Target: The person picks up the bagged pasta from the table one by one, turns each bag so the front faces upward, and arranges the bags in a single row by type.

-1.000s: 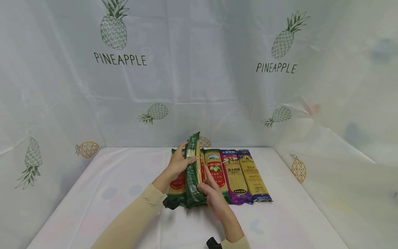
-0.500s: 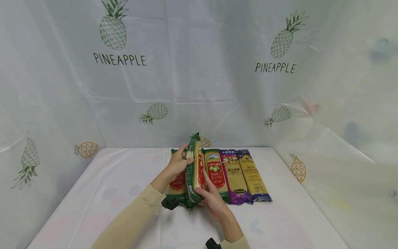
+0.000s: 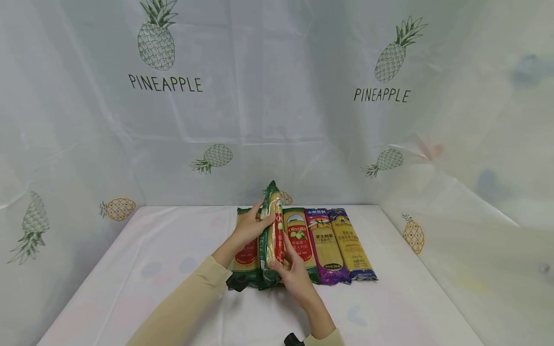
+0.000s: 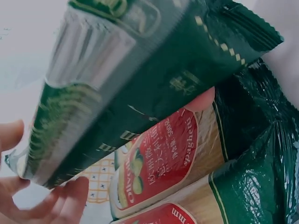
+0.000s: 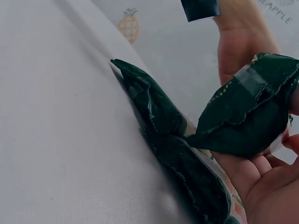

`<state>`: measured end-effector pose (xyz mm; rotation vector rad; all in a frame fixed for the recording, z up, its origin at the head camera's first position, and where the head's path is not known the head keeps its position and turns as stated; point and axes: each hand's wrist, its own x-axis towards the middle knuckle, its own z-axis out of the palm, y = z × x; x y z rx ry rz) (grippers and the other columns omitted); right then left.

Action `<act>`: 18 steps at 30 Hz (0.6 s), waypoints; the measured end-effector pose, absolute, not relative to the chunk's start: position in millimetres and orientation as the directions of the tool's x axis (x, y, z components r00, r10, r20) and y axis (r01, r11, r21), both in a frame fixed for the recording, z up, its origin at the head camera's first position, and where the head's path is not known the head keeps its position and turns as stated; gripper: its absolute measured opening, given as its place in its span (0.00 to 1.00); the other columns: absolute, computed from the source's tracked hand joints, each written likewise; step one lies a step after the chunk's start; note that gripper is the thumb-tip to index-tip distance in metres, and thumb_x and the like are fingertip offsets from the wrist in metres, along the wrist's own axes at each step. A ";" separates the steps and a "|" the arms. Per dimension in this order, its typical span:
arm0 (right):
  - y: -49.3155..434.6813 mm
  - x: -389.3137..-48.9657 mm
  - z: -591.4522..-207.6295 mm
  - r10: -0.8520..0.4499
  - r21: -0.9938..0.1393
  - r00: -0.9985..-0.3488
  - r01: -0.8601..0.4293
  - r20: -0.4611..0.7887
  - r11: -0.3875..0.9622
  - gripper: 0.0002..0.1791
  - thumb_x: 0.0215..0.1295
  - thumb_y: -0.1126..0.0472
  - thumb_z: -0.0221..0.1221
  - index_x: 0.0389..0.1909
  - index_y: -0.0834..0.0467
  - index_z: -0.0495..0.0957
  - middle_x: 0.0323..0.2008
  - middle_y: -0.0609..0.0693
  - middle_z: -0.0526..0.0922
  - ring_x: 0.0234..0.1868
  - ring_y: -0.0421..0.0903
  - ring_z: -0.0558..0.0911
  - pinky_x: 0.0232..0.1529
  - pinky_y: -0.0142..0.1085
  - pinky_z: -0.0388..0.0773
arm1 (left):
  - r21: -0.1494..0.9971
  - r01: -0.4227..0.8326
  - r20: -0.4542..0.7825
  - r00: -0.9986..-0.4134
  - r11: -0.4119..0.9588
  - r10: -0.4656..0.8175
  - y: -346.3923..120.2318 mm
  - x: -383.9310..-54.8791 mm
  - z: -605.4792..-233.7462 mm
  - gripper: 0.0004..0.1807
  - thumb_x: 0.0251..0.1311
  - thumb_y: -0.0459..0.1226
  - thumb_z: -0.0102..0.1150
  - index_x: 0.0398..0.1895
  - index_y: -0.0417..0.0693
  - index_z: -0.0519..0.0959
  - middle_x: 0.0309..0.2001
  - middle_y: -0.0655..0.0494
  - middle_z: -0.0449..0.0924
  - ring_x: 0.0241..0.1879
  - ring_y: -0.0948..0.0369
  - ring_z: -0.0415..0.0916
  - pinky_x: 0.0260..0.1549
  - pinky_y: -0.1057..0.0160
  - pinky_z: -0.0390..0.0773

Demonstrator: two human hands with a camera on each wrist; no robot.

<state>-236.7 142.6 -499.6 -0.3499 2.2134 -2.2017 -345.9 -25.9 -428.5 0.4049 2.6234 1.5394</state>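
Note:
A green spaghetti packet with a red label is tilted, its far end raised above the row of packets. My left hand grips its upper part from the left, thumb across the front. Lower down on the right side, my right hand holds it with thumb and fingers. In the left wrist view the packet's green side crosses the picture, with my left fingers at one end. Its folded green end lies over my right hand in the right wrist view.
Left of the held packet lies an Olivoila spaghetti packet, partly covered by my left arm. To its right lie another Olivoila packet, a purple packet and a yellow-and-blue packet. A white cloth covers the table, with a pineapple-print curtain behind.
The held packet has turned so that more of its red front label faces up, and less of the green side shows. My right thumb has shifted slightly left with it.

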 end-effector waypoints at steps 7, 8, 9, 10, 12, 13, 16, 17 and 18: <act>140.9 -236.6 -499.7 -0.157 -0.976 -0.964 -0.218 0.214 0.009 0.49 0.78 0.63 0.62 0.88 0.45 0.42 0.74 0.67 0.67 0.67 0.60 0.80 0.59 0.33 0.82 | 0.840 0.274 0.177 -0.954 0.468 0.242 -21.5 -346.3 -427.6 0.52 0.68 0.56 0.69 0.86 0.45 0.56 0.71 0.31 0.70 0.62 0.38 0.78 0.56 0.38 0.82; 140.8 -236.5 -499.7 -0.158 -0.975 -0.964 -0.220 0.215 0.011 0.49 0.78 0.63 0.63 0.88 0.45 0.43 0.74 0.66 0.67 0.67 0.60 0.80 0.58 0.33 0.82 | 0.847 0.264 0.169 -0.957 0.462 0.238 -21.0 -346.3 -427.7 0.52 0.68 0.55 0.70 0.86 0.46 0.55 0.69 0.32 0.72 0.59 0.40 0.80 0.54 0.40 0.84; 140.7 -236.5 -499.9 -0.160 -0.974 -0.962 -0.225 0.221 0.013 0.49 0.78 0.63 0.63 0.88 0.46 0.43 0.74 0.67 0.67 0.66 0.60 0.81 0.58 0.34 0.82 | 0.856 0.249 0.156 -0.960 0.453 0.234 -20.9 -346.5 -428.2 0.52 0.68 0.54 0.71 0.86 0.47 0.55 0.67 0.34 0.74 0.57 0.42 0.81 0.52 0.41 0.84; 140.4 -236.5 -500.1 -0.160 -0.974 -0.962 -0.227 0.221 0.020 0.49 0.77 0.62 0.63 0.88 0.47 0.44 0.74 0.66 0.67 0.66 0.59 0.81 0.57 0.34 0.83 | 0.864 0.240 0.147 -0.961 0.443 0.233 -20.8 -346.7 -428.7 0.52 0.68 0.53 0.71 0.86 0.48 0.54 0.65 0.35 0.75 0.55 0.43 0.82 0.50 0.43 0.85; 140.1 -236.9 -500.8 -0.160 -0.973 -0.962 -0.227 0.219 0.030 0.49 0.77 0.61 0.65 0.88 0.47 0.45 0.74 0.66 0.68 0.65 0.58 0.81 0.56 0.34 0.83 | 0.879 0.221 0.133 -0.964 0.422 0.228 -21.0 -347.4 -430.2 0.50 0.69 0.49 0.71 0.86 0.49 0.55 0.61 0.37 0.77 0.51 0.46 0.83 0.48 0.45 0.86; 139.8 -237.2 -501.1 -0.161 -0.972 -0.962 -0.231 0.222 0.038 0.50 0.76 0.61 0.65 0.88 0.47 0.45 0.73 0.66 0.69 0.64 0.58 0.82 0.55 0.34 0.84 | 0.888 0.212 0.127 -0.966 0.408 0.226 -21.4 -348.1 -431.1 0.49 0.69 0.47 0.71 0.86 0.49 0.55 0.59 0.38 0.78 0.50 0.47 0.84 0.47 0.46 0.86; 139.0 -237.8 -502.0 -0.163 -0.974 -0.963 -0.222 0.212 0.047 0.50 0.75 0.59 0.67 0.88 0.46 0.47 0.71 0.64 0.72 0.62 0.56 0.83 0.54 0.33 0.84 | 0.910 0.187 0.114 -0.971 0.369 0.212 -22.6 -349.7 -433.6 0.46 0.70 0.42 0.71 0.85 0.49 0.57 0.57 0.40 0.80 0.48 0.49 0.85 0.45 0.49 0.88; 138.8 -237.9 -502.0 -0.163 -0.975 -0.965 -0.218 0.207 0.050 0.50 0.75 0.58 0.67 0.88 0.45 0.48 0.70 0.63 0.73 0.61 0.55 0.84 0.54 0.33 0.84 | 0.915 0.177 0.108 -0.973 0.363 0.202 -23.2 -350.2 -434.2 0.45 0.70 0.42 0.70 0.85 0.50 0.58 0.57 0.41 0.81 0.48 0.50 0.85 0.44 0.50 0.88; 138.4 -238.0 -501.9 -0.161 -0.976 -0.967 -0.210 0.199 0.056 0.49 0.74 0.57 0.68 0.88 0.44 0.49 0.69 0.62 0.74 0.60 0.54 0.84 0.54 0.33 0.84 | 0.919 0.167 0.102 -0.976 0.357 0.194 -23.7 -350.7 -434.8 0.44 0.70 0.41 0.70 0.85 0.51 0.59 0.56 0.41 0.81 0.48 0.50 0.85 0.43 0.51 0.88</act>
